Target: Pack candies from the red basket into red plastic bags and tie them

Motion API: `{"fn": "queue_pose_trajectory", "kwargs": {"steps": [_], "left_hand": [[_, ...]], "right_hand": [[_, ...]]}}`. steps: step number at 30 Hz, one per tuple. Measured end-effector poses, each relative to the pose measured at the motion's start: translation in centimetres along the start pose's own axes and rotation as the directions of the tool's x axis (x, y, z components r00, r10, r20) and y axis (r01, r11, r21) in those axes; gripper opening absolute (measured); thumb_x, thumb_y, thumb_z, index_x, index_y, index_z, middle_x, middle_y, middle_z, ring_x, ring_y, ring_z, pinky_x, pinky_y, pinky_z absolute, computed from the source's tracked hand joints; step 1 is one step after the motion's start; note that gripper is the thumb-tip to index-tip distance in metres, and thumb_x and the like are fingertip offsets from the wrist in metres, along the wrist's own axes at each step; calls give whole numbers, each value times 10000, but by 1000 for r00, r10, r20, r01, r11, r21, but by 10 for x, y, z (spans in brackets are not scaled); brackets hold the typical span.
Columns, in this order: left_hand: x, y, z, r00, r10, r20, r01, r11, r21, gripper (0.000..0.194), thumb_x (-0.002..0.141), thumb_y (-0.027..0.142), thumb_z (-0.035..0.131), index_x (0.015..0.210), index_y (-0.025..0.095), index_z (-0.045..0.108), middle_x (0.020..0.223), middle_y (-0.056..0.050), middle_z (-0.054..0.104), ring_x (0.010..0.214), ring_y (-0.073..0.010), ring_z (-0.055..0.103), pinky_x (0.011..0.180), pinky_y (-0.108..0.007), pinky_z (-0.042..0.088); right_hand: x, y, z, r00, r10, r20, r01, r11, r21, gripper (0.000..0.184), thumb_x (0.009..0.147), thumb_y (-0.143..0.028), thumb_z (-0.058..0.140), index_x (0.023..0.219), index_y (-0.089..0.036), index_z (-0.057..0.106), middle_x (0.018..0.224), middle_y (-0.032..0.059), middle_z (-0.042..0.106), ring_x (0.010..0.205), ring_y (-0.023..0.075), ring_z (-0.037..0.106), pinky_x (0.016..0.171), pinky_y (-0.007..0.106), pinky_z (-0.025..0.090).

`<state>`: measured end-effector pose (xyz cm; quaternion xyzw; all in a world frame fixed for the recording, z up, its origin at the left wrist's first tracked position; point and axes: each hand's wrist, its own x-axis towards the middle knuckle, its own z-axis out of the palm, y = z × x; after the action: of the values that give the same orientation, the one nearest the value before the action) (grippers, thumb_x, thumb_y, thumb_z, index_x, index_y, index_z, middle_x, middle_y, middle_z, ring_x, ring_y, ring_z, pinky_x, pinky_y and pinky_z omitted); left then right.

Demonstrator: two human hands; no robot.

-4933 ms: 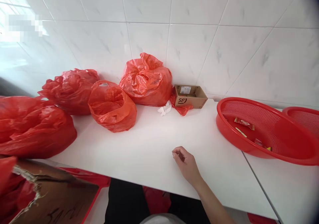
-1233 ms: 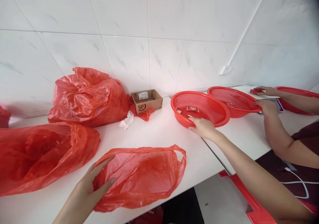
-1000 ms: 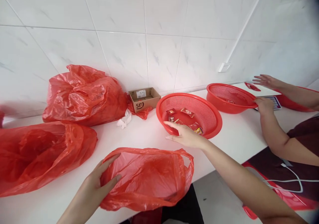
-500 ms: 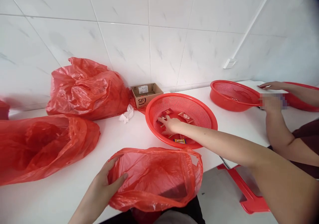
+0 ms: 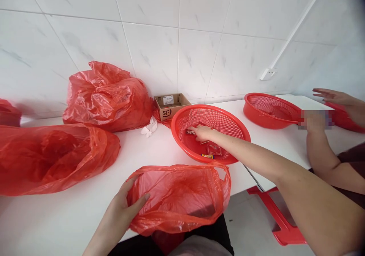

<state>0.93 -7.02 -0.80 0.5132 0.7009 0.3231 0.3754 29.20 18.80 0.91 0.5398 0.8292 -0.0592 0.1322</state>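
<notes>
My left hand (image 5: 129,206) is closed on the left rim of a red plastic bag (image 5: 176,225), thumb inside and fingers outside. The bag's mouth gapes toward me, with a handle loop at its right. Reaching across it, my right hand (image 5: 203,133) is down inside a red perforated basket (image 5: 245,138). Its fingers are drawn together and bent over small wrapped packets (image 5: 190,131); what they hold is hidden. A clear-and-red packet (image 5: 214,149) and a yellow-and-blue packet (image 5: 207,156) lie near the basket's front wall.
A full red bag (image 5: 108,100) leans by the wall beside a cardboard box (image 5: 171,113) and crumpled tissue (image 5: 149,127). Another open red bag (image 5: 94,165) lies left. At right, a co-worker's hands (image 5: 339,98) are near a second red basket (image 5: 268,119). A red stool (image 5: 288,233) stands below.
My right hand's fingers have gone from spread to drawn together over the packets. My left hand keeps its hold on the bag. The co-worker's raised hand has moved right, and the view has shifted slightly.
</notes>
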Motion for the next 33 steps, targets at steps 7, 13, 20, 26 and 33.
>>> {"fn": "queue_pose_trajectory", "kwargs": {"steps": [7, 13, 20, 26, 33], "left_hand": [[-1, 3, 7, 999, 35, -13, -36, 997, -73, 673, 785, 544, 631, 1357, 212, 507, 1377, -80, 588, 1315, -288, 507, 1088, -417, 418], [-6, 13, 9, 992, -17, -127, -8, 982, -191, 727, 759, 555, 654, 1386, 229, 482, 1379, -96, 573, 1272, -302, 536, 1108, -469, 374], [-4, 14, 13, 994, 14, -110, -34, 983, -180, 754, 783, 496, 647, 1444, 223, 407, 1448, -97, 500, 1331, -289, 475, 1114, -451, 371], [-8, 12, 6, 999, 15, -39, -19, 996, -88, 761, 799, 427, 633, 1472, 216, 346, 1395, -108, 539, 1262, -291, 541, 1049, -437, 448], [-18, 4, -15, 986, 15, -167, -12, 1000, 15, 794, 781, 469, 631, 1475, 226, 333, 1459, -113, 470, 1343, -321, 456, 1131, -485, 346]], "right_hand": [[4, 1, -2, 1000, -5, -13, 6, 998, 70, 397, 858, -338, 605, 1244, -247, 590, 1222, 123, 618, 1018, 262, 628, 814, 339, 461], [-10, -2, -35, 993, -74, -89, 88, 982, 165, 283, 797, -270, 679, 1065, -201, 619, 1122, 95, 664, 1023, 245, 617, 808, 300, 464], [-110, -72, -69, 838, -485, -251, 486, 453, 748, 290, 869, -335, 620, 1127, -241, 524, 1036, 8, 655, 822, 123, 650, 753, 258, 511], [-128, -120, 7, 853, -513, -96, 500, 750, 433, 342, 816, -122, 587, 1139, -229, 627, 1130, 87, 630, 985, 221, 632, 823, 344, 494], [-121, -98, -12, 807, -568, -163, 534, 583, 613, 425, 862, -221, 602, 1281, -290, 594, 1300, 14, 615, 1145, 181, 589, 988, 318, 459]]}}
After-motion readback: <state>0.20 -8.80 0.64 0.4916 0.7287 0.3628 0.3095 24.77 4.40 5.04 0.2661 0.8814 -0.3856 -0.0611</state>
